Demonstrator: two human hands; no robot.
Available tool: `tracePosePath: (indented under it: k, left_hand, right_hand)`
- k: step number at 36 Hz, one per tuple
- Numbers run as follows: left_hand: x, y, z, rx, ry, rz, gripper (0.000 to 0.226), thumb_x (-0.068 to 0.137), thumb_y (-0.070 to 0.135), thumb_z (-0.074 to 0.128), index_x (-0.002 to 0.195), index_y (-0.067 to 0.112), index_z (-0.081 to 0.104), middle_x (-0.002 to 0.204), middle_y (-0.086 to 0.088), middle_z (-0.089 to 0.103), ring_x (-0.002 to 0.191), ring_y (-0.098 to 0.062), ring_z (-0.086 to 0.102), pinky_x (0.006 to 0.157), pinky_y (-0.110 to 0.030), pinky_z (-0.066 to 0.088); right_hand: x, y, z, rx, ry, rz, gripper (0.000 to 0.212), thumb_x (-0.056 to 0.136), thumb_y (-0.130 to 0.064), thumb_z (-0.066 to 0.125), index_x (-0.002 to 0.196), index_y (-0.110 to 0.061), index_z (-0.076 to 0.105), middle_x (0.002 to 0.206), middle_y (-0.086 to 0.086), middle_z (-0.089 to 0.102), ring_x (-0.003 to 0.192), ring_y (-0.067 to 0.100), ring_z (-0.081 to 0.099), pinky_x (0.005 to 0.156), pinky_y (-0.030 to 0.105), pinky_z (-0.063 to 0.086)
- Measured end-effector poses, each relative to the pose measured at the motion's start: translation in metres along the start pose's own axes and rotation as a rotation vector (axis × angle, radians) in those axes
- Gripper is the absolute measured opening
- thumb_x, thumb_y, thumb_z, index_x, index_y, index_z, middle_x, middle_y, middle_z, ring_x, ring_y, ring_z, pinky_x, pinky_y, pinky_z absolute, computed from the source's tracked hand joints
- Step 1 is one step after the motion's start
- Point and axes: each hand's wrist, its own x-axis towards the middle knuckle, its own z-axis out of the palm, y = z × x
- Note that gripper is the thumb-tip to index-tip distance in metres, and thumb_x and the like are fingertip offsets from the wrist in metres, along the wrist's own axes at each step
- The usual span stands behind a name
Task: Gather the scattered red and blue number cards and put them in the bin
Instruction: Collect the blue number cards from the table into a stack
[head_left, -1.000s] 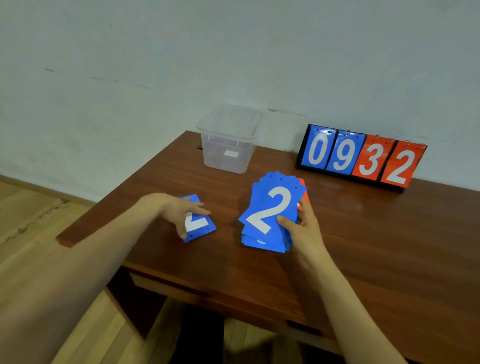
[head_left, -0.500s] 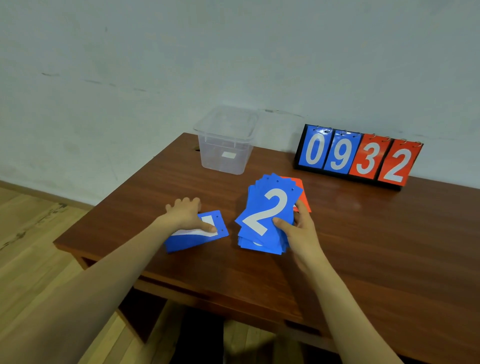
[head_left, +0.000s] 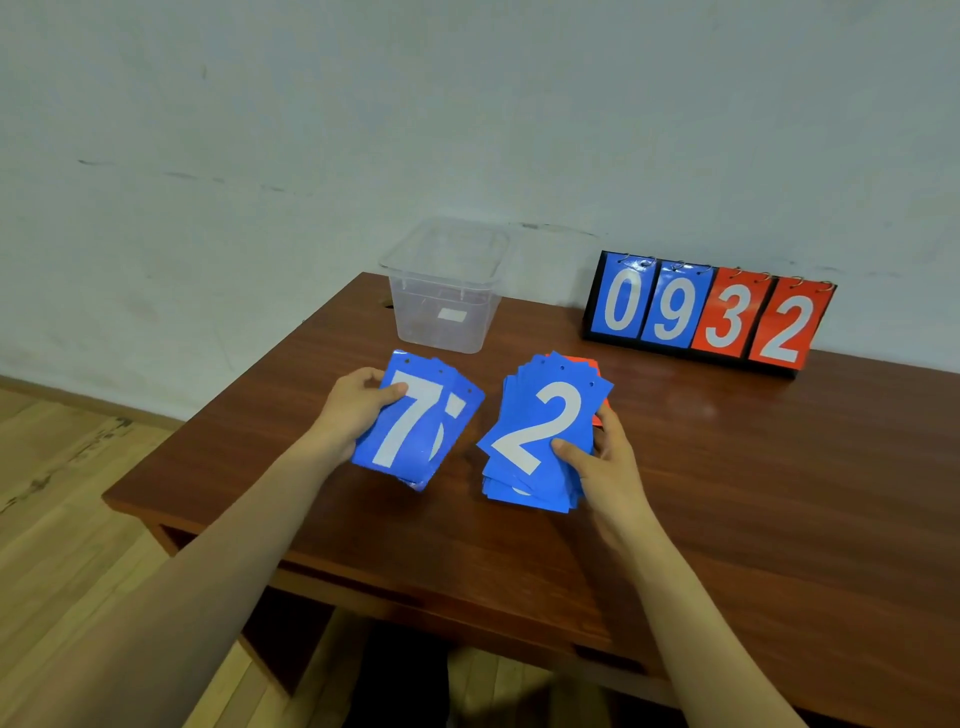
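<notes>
Our left hand (head_left: 353, 410) has its fingers (head_left: 390, 391) pinching a small blue stack (head_left: 415, 426) (7 on top), right hand (head_left: 605, 462) gripping the fat blue stack (head_left: 540, 436) showing a 2. Both hover over the table (head_left: 727, 493); clear bin (head_left: 447, 291) sits just behind, near the scoreboard (head_left: 706, 312).

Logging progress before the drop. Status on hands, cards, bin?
Left hand gripping small blue stack, 7 on top. Right hand gripping big stack, 2 on top. Bin empty, path clear.
</notes>
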Motion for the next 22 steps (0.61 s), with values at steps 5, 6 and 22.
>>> tracePosePath:
  k: [5,6,22]
  left_hand:
    - [-0.015,0.008,0.007,-0.264,-0.097,-0.077,0.020,0.087,0.022,0.065,0.104,0.016,0.056,0.097,-0.008,0.072,0.082,-0.023,0.072,0.071,-0.040,0.058]
    - [-0.018,0.010,0.010,-0.276,-0.125,-0.094,0.022,0.087,0.022,0.065,0.106,0.016,0.056,0.098,-0.008,0.072,0.083,-0.023,0.072,0.070,-0.040,0.058]
    - [-0.040,0.009,0.082,-0.059,-0.148,0.134,0.028,0.080,0.022,0.074,0.099,0.016,0.054,0.099,-0.002,0.070,0.084,-0.019,0.071,0.071,-0.036,0.059]
  right_hand:
    - [-0.001,0.002,-0.004,-0.080,0.026,-0.063,0.054,0.091,-0.006,0.059,0.136,-0.026,0.039,0.112,-0.009,0.060,0.095,0.009,0.065,0.066,0.029,0.060]
    - [-0.001,0.003,-0.004,-0.091,0.028,-0.068,0.054,0.091,-0.006,0.059,0.136,-0.027,0.039,0.112,-0.008,0.060,0.095,0.009,0.065,0.065,0.026,0.059]
    - [-0.004,-0.001,-0.011,-0.078,-0.039,-0.110,0.046,0.092,-0.009,0.057,0.126,-0.036,0.042,0.121,-0.003,0.060,0.100,0.014,0.067,0.068,0.031,0.060]
